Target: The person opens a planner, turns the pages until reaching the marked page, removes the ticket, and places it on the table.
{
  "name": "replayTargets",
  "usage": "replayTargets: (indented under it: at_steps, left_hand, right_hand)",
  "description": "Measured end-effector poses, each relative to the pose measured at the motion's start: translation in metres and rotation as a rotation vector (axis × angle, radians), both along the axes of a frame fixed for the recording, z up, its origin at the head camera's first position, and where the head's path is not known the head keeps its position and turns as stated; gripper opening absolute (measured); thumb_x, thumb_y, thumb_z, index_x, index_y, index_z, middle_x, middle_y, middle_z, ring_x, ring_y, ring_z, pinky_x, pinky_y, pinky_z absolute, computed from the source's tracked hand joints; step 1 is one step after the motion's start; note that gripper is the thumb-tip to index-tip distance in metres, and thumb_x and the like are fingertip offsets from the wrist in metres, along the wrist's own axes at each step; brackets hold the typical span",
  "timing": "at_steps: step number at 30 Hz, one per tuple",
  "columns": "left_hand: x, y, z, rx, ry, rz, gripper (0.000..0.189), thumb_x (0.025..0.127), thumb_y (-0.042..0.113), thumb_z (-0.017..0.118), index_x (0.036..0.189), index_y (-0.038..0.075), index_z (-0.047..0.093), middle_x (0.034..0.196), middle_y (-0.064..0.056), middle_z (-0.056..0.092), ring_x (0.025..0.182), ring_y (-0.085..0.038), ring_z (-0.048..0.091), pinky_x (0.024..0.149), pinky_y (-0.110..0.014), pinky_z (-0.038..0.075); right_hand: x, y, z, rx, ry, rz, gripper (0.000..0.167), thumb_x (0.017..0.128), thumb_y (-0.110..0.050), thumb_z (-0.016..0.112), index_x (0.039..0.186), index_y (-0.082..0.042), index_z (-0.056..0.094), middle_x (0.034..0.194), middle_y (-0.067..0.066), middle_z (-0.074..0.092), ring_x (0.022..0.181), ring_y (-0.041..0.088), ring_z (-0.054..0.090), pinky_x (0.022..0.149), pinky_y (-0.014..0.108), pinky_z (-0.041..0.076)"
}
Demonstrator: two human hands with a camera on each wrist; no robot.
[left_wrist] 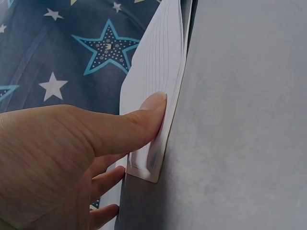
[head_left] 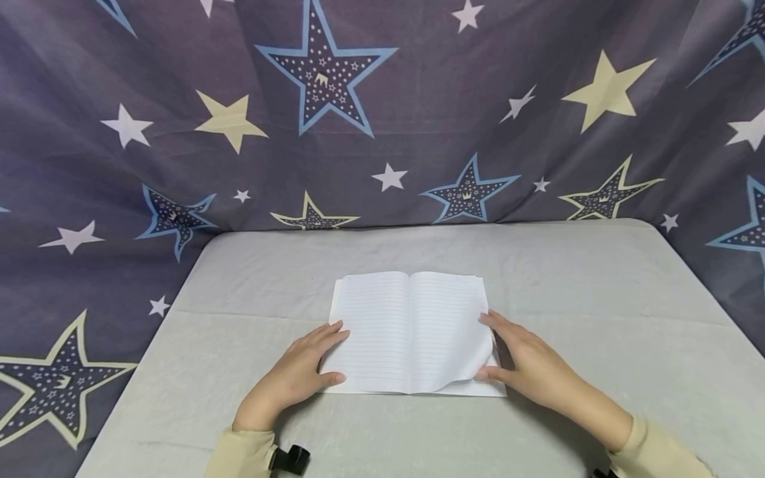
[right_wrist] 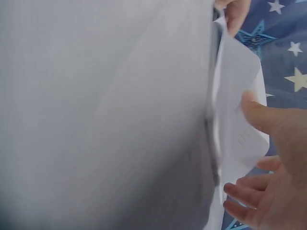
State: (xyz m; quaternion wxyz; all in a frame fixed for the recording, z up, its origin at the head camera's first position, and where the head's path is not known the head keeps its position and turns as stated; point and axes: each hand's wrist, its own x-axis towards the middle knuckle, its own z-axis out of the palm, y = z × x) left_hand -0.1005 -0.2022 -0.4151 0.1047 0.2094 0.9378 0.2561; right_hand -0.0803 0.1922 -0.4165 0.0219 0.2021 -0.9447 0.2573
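Observation:
An open notebook (head_left: 382, 332) with lined white pages lies on the grey cloth. My left hand (head_left: 297, 370) rests at its left edge; the thumb (left_wrist: 144, 122) lies on the lower left page, with the other fingers spread along the side. On the right side, my right hand (head_left: 534, 365) holds the edge of the right-hand page (head_left: 445, 332) between thumb and fingers. This page's lower corner is bent up and inward, showing a sheet beneath. In the right wrist view, the thumb (right_wrist: 261, 115) touches the raised page and the other fingers stand near its edge.
The grey cloth-covered table (head_left: 597, 285) extends around the notebook. Behind and beside it hangs a dark curtain (head_left: 418, 99) printed with stars. A black strap with a small device (head_left: 291, 459) sits at the left wrist.

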Motion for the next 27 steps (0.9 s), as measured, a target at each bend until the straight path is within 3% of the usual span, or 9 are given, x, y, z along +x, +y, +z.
replayTargets:
  at_steps: [6,13,19,22,27]
  left_hand:
    - [0.001,0.0,0.003,0.006,0.004,0.004,0.07,0.086,0.026,0.077,0.146,0.007,0.048,0.156,-0.014,0.037,0.144,-0.039,0.029,0.113,-0.062,0.024]
    - [0.001,-0.001,0.002,0.002,0.003,0.005,0.071,0.086,0.026,0.077,0.147,0.007,0.047,0.156,-0.014,0.036,0.144,-0.039,0.028,0.113,-0.063,0.023]
    - [0.0,-0.002,-0.002,0.007,0.024,0.001,0.071,0.083,0.024,0.08,0.145,0.006,0.05,0.155,-0.013,0.038,0.143,-0.039,0.031,0.113,-0.061,0.025]
    - [-0.002,-0.005,-0.003,0.008,0.049,0.002,0.071,0.08,0.023,0.082,0.143,0.006,0.052,0.153,-0.013,0.042,0.141,-0.039,0.034,0.112,-0.06,0.029]
    - [-0.004,-0.013,-0.003,-0.005,0.082,0.039,0.068,0.08,0.019,0.083,0.14,0.004,0.055,0.15,-0.014,0.046,0.139,-0.039,0.038,0.111,-0.059,0.032]
  right_hand:
    - [0.003,-0.016,0.009,-0.198,-0.011,-0.006,0.095,0.08,-0.03,0.083,0.155,-0.008,0.031,0.14,0.017,0.055,0.13,0.038,0.049,0.104,0.057,0.041]
    - [0.0,-0.05,0.014,-0.397,-0.008,0.107,0.097,0.082,-0.019,0.081,0.159,-0.012,0.021,0.151,0.01,0.045,0.128,0.027,0.054,0.103,0.049,0.043]
    - [-0.003,-0.08,0.019,-0.352,-0.102,0.127,0.087,0.085,-0.035,0.078,0.157,-0.02,0.031,0.151,0.002,0.045,0.135,0.023,0.047,0.11,0.048,0.039]
    - [-0.006,-0.091,0.017,-0.291,-0.129,0.152,0.081,0.087,-0.043,0.074,0.154,-0.018,0.036,0.154,0.001,0.042,0.14,0.023,0.04,0.113,0.048,0.034]
    - [-0.01,-0.1,0.012,-0.181,-0.162,0.224,0.074,0.088,-0.043,0.073,0.149,-0.012,0.045,0.158,0.008,0.035,0.143,0.029,0.034,0.114,0.051,0.031]
